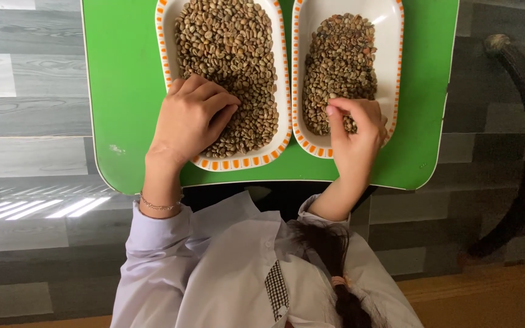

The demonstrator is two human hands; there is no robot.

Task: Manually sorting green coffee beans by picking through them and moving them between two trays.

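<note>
Even, bright daylight, sharp focus across the frame, streaks of glare on the grey floor (37, 208) at lower left, small highlight on the right dish (389, 24), soft shadows under both hands, light source possibly a window at left

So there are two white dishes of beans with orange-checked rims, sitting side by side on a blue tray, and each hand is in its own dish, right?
Not quite: the tray is green, not blue, as the head view shows. The rest holds: two white dishes with orange-checked rims, the left hand in the left dish and the right hand in the right dish.
</note>
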